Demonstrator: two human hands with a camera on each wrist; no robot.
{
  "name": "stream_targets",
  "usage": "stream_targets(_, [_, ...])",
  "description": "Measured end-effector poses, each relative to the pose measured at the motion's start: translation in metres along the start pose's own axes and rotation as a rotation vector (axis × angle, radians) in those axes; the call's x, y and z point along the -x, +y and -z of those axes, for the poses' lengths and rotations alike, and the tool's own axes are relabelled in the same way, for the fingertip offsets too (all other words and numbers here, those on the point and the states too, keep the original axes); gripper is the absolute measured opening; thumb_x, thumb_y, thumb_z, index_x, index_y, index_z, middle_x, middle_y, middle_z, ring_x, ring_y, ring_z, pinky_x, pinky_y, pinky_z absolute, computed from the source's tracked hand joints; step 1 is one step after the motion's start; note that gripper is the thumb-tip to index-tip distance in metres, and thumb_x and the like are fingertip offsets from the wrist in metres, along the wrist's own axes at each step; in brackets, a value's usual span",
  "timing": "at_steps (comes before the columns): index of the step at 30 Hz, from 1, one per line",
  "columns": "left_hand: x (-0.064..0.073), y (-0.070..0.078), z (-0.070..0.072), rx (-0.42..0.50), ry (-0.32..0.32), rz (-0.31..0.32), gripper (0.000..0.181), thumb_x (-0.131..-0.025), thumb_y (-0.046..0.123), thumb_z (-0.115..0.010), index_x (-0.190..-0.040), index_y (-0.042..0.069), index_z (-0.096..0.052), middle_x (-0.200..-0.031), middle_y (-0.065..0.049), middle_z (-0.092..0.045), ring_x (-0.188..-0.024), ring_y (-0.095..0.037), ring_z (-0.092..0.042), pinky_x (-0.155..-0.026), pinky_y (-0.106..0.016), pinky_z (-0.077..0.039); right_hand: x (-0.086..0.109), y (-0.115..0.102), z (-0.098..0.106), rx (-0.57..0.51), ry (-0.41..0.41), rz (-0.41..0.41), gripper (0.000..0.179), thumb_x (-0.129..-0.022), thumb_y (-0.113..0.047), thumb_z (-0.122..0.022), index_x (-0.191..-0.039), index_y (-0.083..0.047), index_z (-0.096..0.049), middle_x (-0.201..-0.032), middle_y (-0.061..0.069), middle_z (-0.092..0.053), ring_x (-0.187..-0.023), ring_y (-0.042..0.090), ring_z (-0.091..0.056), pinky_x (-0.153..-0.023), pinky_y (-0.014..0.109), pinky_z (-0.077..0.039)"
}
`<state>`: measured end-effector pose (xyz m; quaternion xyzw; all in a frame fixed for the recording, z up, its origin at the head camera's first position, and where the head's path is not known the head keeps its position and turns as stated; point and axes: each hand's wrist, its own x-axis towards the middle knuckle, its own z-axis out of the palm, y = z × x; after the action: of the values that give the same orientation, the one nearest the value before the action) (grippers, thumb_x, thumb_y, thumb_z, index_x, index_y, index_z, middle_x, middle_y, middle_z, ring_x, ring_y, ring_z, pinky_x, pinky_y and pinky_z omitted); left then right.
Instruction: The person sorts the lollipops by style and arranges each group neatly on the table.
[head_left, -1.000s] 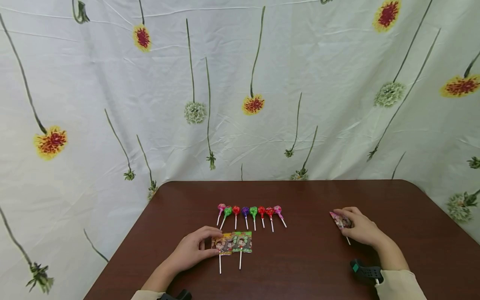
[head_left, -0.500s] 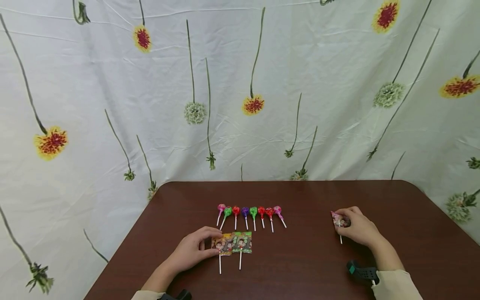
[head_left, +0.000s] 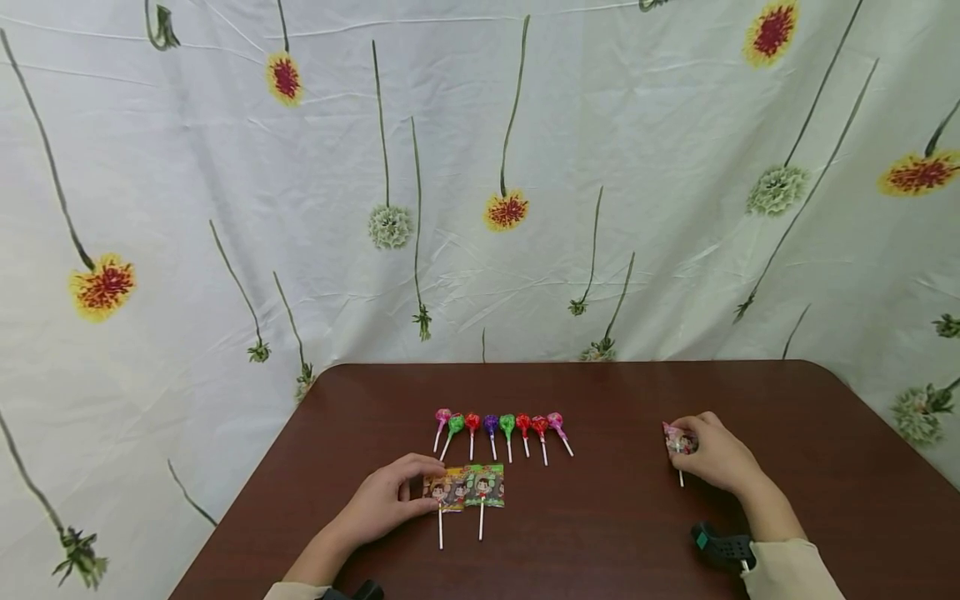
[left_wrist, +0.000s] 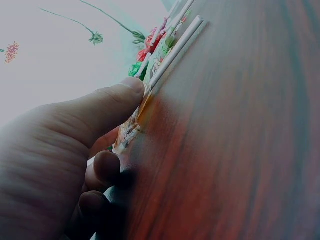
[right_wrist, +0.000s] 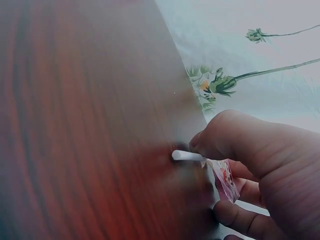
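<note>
My left hand (head_left: 386, 497) pinches the left side of a flat lollipop in an orange wrapper (head_left: 454, 487), its white stick pointing toward me. Right beside it lies a lollipop in a green wrapper (head_left: 492, 483), the two wrappers edge to edge. In the left wrist view the thumb presses the orange wrapper (left_wrist: 145, 107) near the stick (left_wrist: 177, 50). Over on the right, my right hand (head_left: 716, 454) grips a lollipop in a pink wrapper (head_left: 678, 440) between thumb and fingers. Its white stick (right_wrist: 187, 155) juts out below the thumb in the right wrist view.
Behind the wrapped pair, a row of round lollipops (head_left: 507, 422) in pink, green, red and purple lies on the brown table (head_left: 600, 533). A white cloth (head_left: 675, 167) printed with flowers hangs past the table's far edge. Each wrist wears a dark band.
My right hand has shifted slightly left, and the pink-wrapped lollipop has turned so its stick points more directly toward me. The left hand and the other lollipops stay in place.
</note>
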<state>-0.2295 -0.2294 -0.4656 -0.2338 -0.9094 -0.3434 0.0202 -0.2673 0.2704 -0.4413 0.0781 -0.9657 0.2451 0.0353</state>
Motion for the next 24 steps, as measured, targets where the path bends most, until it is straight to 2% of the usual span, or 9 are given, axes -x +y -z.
stream_targets(11, [0.000,0.000,0.000,0.000,0.003,-0.001,0.036,-0.086,0.038,-0.077,-0.121,0.028,-0.069,-0.129,0.001,-0.064,-0.056,0.001,-0.047,-0.054,-0.021,-0.043,-0.003,-0.009,0.001,-0.014,0.039,0.028,0.051,-0.082,-0.023,-0.073,-0.124,0.002,-0.062,-0.115,0.020,-0.053,-0.086,0.021,-0.055,-0.069,0.032,-0.043])
stream_targets(16, [0.000,-0.001,0.000,-0.004,0.012,-0.010,0.036,-0.086,0.037,-0.077,-0.121,0.028,-0.069,-0.129,0.001,-0.064,-0.056,0.001,-0.047,-0.054,-0.020,-0.043,-0.003,-0.024,0.007,-0.028,0.080,0.056,0.047,-0.084,-0.024,-0.072,-0.124,-0.001,-0.063,-0.116,0.018,-0.053,-0.087,0.020,-0.055,-0.067,0.031,-0.042])
stream_targets(24, [0.000,-0.001,0.000,-0.004,0.012,-0.010,0.036,-0.086,0.037,-0.077,-0.120,0.028,-0.069,-0.128,0.001,-0.065,-0.056,0.002,-0.047,-0.055,-0.020,-0.043,-0.002,-0.053,0.016,-0.024,0.125,0.091,0.051,-0.081,-0.023,-0.075,-0.126,-0.004,-0.063,-0.118,0.016,-0.053,-0.088,0.021,-0.057,-0.066,0.031,-0.043])
